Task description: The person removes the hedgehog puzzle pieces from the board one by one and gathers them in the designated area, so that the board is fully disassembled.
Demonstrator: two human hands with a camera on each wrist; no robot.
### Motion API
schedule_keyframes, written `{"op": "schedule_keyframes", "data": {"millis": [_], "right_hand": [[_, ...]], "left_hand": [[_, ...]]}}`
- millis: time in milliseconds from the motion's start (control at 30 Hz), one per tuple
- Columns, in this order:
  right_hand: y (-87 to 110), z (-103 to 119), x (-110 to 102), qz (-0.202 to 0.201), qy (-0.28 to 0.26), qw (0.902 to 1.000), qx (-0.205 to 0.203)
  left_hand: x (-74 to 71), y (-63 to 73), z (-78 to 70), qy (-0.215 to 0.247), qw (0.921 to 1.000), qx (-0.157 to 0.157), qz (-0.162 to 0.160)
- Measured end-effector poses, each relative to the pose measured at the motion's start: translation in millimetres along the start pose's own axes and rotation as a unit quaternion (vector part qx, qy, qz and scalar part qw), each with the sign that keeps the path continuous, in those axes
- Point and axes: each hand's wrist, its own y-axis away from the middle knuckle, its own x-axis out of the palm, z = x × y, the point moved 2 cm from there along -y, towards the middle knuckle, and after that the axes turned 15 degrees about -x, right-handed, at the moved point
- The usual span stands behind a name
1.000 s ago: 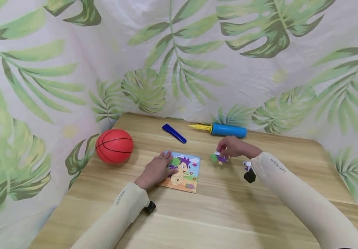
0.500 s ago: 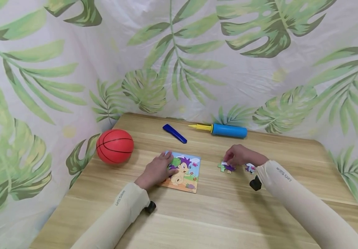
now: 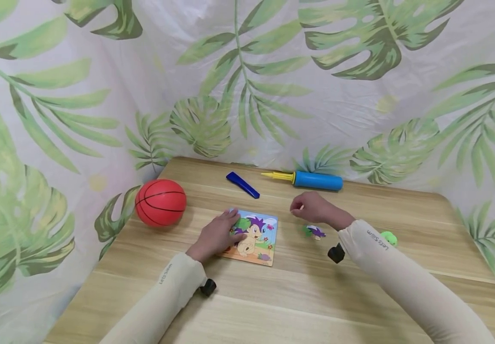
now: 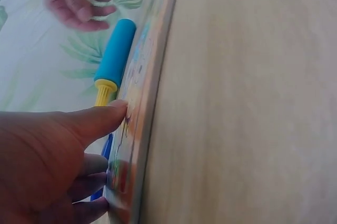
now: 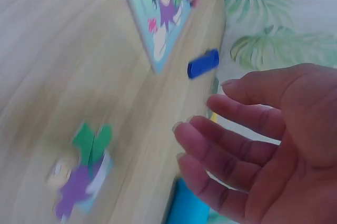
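My left hand (image 3: pixel 218 235) lies on the left part of a jigsaw puzzle board (image 3: pixel 253 239) with a purple-spiked hedgehog picture. Its thumb (image 4: pixel 100 121) presses on the board's face in the left wrist view, the other fingers along the far side. To the right, my right hand (image 3: pixel 313 208) hovers above the table, holding nothing, its fingers loosely bent and apart in the right wrist view. Below it, apart from the hand, a green and purple cluster of puzzle pieces (image 3: pixel 314 232) lies on the wood; this cluster (image 5: pixel 79 184) is blurred in the right wrist view.
A red ball (image 3: pixel 160 202) with black lines stands at the table's left. A dark blue flat object (image 3: pixel 243 185) and a blue hand pump (image 3: pixel 318 181) with a yellow end lie at the back. A bright green object (image 3: pixel 389 238) is partly behind the right sleeve.
My right hand set the puzzle pieces down farther right, let go, and moved up and left. Another piece near the right wrist is now hidden; the green object shows. My left hand stays put.
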Motion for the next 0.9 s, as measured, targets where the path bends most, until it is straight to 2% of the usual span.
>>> {"op": "schedule_keyframes", "data": {"millis": [233, 400, 500, 700, 900], "right_hand": [[-21.8, 24, 2, -0.017, -0.009, 0.9998, -0.007], [-42.3, 40, 8, -0.024, -0.019, 0.9983, -0.049], [-56.1, 48, 19, -0.011, -0.021, 0.9973, -0.07], [-82.4, 57, 53, 0.009, -0.003, 0.996, -0.089], [-99.5, 65, 73, 0.01, 0.05, 0.9934, -0.102]], "left_hand": [[-4.4, 6.3, 5.7, 0.053, 0.9986, 0.009, -0.007], [-4.0, 16.6, 17.7, 0.046, 0.9987, -0.006, 0.022], [-1.5, 21.8, 22.3, 0.038, 0.9989, -0.004, 0.026], [2.6, 23.2, 23.2, 0.045, 0.9988, 0.014, 0.009], [3.7, 21.2, 25.1, 0.042, 0.999, 0.013, 0.012]]}}
